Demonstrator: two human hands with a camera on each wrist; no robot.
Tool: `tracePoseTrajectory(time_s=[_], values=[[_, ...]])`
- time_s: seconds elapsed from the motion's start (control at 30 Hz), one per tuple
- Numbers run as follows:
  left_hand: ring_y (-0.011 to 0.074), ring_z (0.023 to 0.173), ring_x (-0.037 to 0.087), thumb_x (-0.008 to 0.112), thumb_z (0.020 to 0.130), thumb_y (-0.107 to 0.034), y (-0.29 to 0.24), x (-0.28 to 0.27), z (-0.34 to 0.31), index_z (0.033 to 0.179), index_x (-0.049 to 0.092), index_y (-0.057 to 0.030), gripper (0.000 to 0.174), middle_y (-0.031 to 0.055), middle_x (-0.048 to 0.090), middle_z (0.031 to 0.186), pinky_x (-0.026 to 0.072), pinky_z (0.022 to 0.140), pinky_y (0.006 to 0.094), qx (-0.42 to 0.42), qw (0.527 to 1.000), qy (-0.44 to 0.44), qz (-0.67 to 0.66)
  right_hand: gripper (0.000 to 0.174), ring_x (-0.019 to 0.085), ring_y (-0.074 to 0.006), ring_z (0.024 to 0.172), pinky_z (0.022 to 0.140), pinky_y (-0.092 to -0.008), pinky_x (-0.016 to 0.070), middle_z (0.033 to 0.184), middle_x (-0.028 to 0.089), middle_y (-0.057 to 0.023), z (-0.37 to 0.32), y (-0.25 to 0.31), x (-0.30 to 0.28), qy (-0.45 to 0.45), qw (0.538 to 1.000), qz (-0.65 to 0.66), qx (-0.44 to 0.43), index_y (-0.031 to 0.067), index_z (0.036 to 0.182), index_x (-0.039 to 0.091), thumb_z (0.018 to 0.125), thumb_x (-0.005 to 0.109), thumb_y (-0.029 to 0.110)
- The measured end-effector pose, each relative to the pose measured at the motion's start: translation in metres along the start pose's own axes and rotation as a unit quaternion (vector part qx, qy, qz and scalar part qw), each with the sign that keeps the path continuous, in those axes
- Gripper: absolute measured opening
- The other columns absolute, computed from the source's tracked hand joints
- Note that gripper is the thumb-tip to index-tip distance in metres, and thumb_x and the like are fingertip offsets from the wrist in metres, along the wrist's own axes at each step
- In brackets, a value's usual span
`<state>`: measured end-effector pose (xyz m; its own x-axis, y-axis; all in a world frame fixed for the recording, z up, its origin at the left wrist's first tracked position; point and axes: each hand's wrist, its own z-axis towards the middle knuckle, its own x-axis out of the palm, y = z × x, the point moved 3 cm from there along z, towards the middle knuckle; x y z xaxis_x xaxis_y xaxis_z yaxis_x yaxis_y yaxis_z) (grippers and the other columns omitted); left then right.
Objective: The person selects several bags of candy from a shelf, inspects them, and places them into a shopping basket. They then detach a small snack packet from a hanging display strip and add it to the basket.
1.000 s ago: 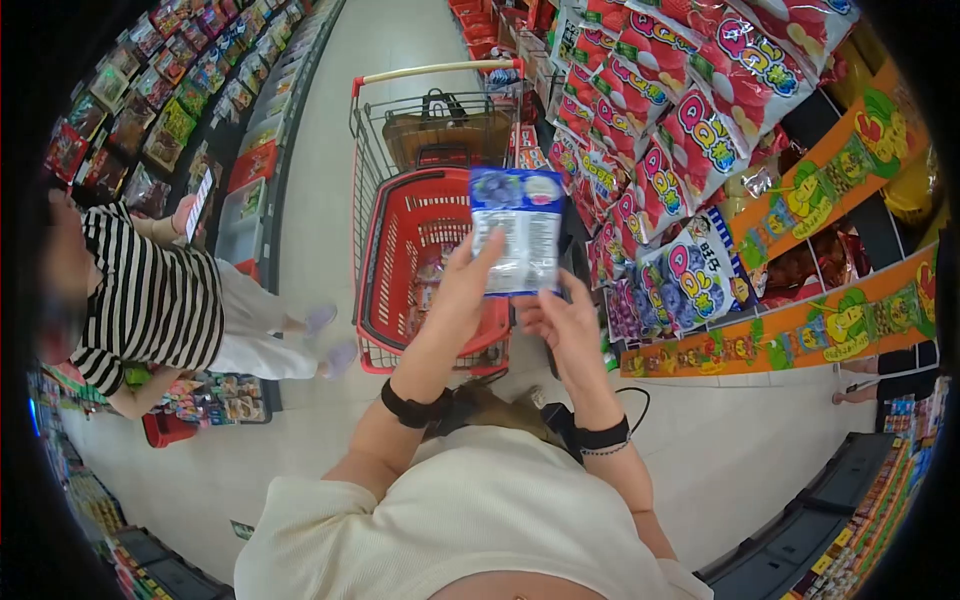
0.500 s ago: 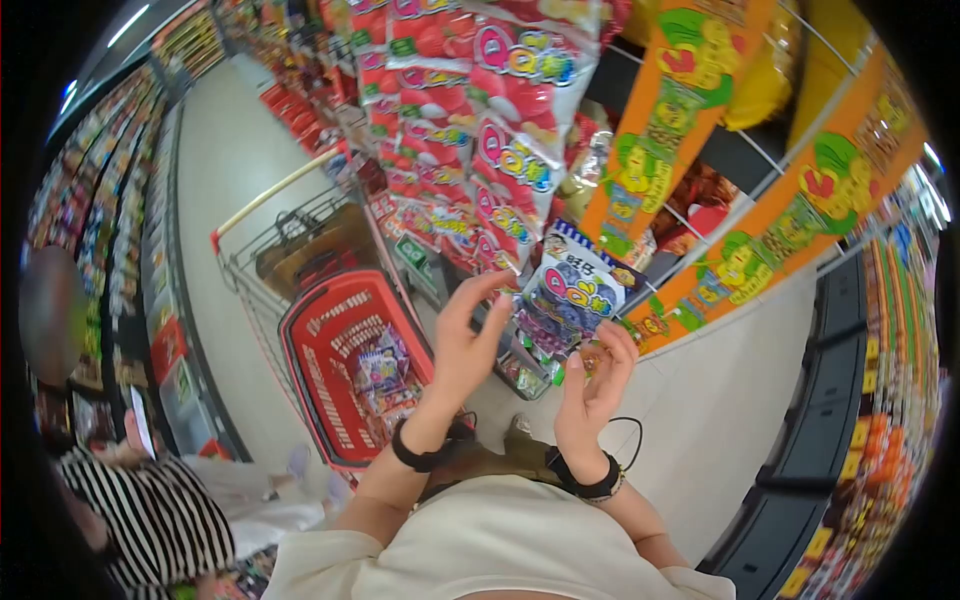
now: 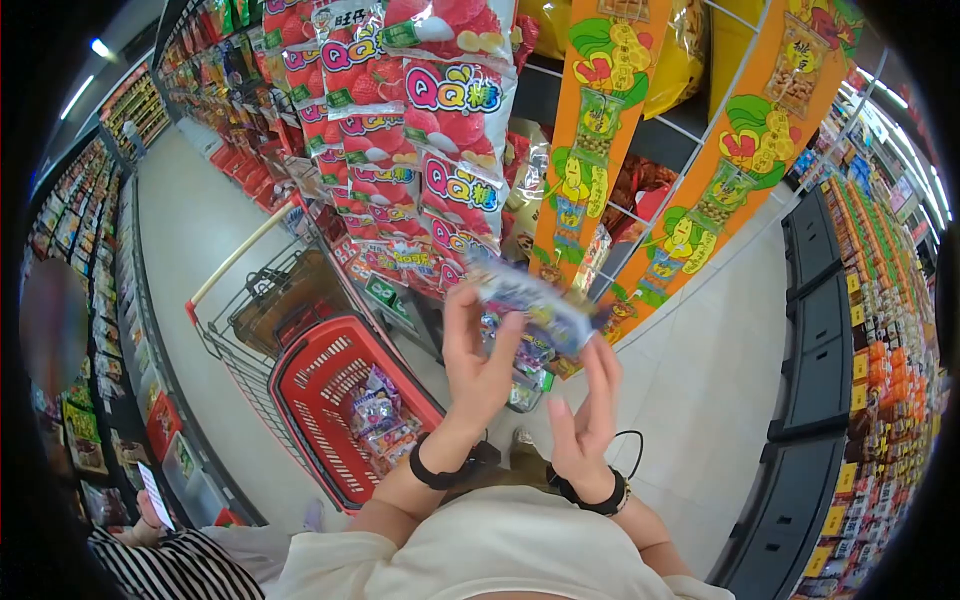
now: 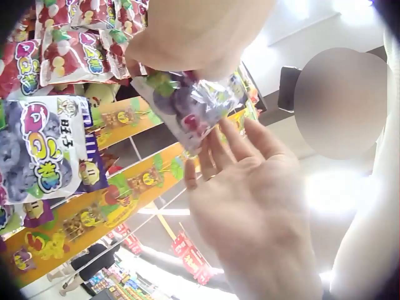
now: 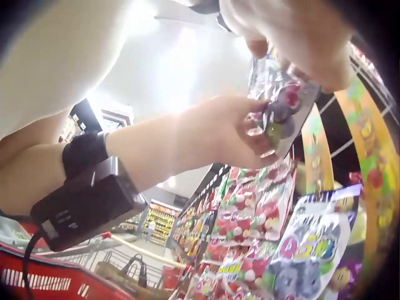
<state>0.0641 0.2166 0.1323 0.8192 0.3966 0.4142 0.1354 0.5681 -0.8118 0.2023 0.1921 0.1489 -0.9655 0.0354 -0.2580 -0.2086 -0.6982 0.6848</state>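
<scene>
Head view only: red basket [image 3: 330, 400] sat low left in the cart [image 3: 240, 300], with snack bags [image 3: 380, 415] inside. Left hand [image 3: 478, 360] was up, wrist bent back, thumb and fingers pinching the candy packet [image 3: 530, 298] by its near end. The right wrist view confirmed the pinch, which was blurred from the head. The packet lay tilted above and between both hands, in front of the hanging sweets bags [image 3: 455, 100]. Right hand [image 3: 585, 425] was beneath it, released. The left wrist view showed its palm flat, fingers straight, tips at the packet's lower edge; contact unclear.
</scene>
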Motion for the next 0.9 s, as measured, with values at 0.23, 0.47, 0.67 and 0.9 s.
tracePoseTrajectory(time_s=[0.23,0.47,0.67,0.9], values=[[0.0200,0.079,0.047,0.047,0.089,-0.037,0.003,0.023,0.007,0.107,0.049,-0.0092,0.033,0.0057,0.047,0.083,0.0370,0.085,0.0389,-0.235,0.774,0.224,-0.543,0.034,0.054,-0.0298,0.098,0.084,-0.0388,0.0411,0.103,0.059,-0.0150,-0.007,0.020,-0.015,0.074,0.983,0.056,-0.158,0.0034,0.107,0.058,0.074,0.063,0.009],[0.0180,0.078,0.045,0.047,0.087,-0.036,-0.012,0.047,-0.010,0.102,0.046,-0.0060,0.034,0.0019,0.042,0.080,0.0340,0.090,0.0384,-0.461,0.628,0.193,-0.597,0.036,0.044,-0.0226,0.093,0.081,-0.0337,0.0368,0.100,0.044,-0.0108,-0.011,0.003,-0.024,-0.089,0.990,0.097,-0.046,0.0064,0.099,0.056,0.068,0.073,0.008],[0.0207,0.085,0.049,0.050,0.086,-0.040,-0.005,0.053,-0.018,0.110,0.048,-0.0017,0.046,0.0044,0.046,0.086,0.0362,0.095,0.0422,-0.462,0.656,0.209,-0.560,0.029,0.042,-0.0241,0.095,0.081,-0.0337,0.0351,0.101,0.044,-0.0077,-0.011,0.006,-0.033,-0.069,0.994,-0.043,-0.070,0.0117,0.091,0.067,0.064,0.076,0.006],[0.0225,0.089,0.050,0.050,0.087,-0.041,0.002,0.063,-0.024,0.112,0.048,-0.0009,0.047,0.0059,0.048,0.089,0.0368,0.096,0.0425,-0.475,0.644,0.216,-0.560,0.028,0.042,-0.0237,0.092,0.081,-0.0338,0.0329,0.100,0.050,-0.0016,-0.013,0.003,-0.039,-0.063,0.992,-0.065,-0.085,0.0180,0.083,0.071,0.060,0.073,0.001]])
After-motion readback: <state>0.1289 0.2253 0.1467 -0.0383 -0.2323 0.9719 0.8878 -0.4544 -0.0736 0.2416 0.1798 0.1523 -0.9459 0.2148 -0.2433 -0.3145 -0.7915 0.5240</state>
